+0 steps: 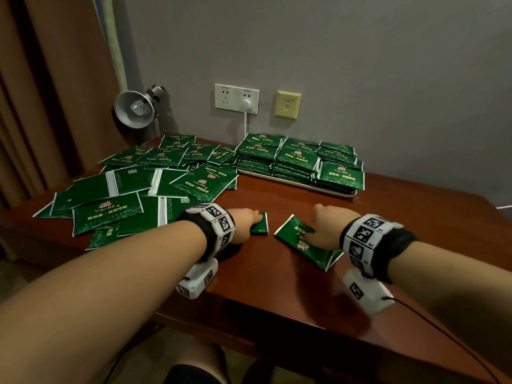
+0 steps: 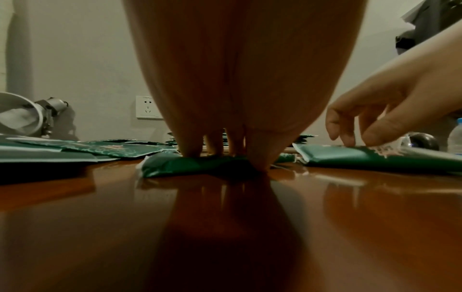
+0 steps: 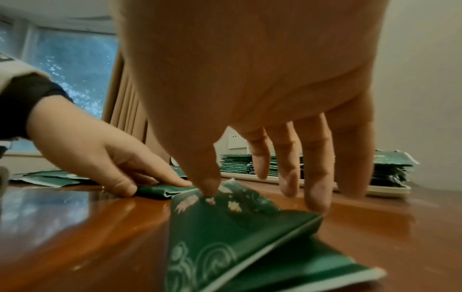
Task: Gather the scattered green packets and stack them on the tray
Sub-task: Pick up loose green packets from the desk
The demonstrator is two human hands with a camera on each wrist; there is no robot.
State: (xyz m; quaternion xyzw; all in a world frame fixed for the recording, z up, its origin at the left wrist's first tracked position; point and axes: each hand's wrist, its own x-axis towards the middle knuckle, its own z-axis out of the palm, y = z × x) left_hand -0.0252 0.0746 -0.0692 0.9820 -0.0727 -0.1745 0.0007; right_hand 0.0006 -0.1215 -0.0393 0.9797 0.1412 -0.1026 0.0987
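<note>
A small green packet (image 1: 261,225) lies on the brown table near its middle. My left hand (image 1: 250,220) is on it, fingertips on top and thumb at its near edge, pinching it; the left wrist view shows the fingers (image 2: 190,150) pressed onto the packet (image 2: 175,165). To the right, my right hand (image 1: 318,231) touches a larger green packet (image 1: 304,245) with its thumb tip, fingers (image 3: 290,173) spread and fairly straight. A white tray (image 1: 343,193) at the back holds neat stacks of packets (image 1: 299,162). Many loose packets (image 1: 133,189) cover the left side.
A silver desk lamp (image 1: 134,110) stands at the back left by a curtain. Wall sockets (image 1: 237,98) with a plugged white cable sit behind the tray. A water bottle (image 2: 455,136) shows at the far right. The table's front edge (image 1: 277,317) runs close below my wrists.
</note>
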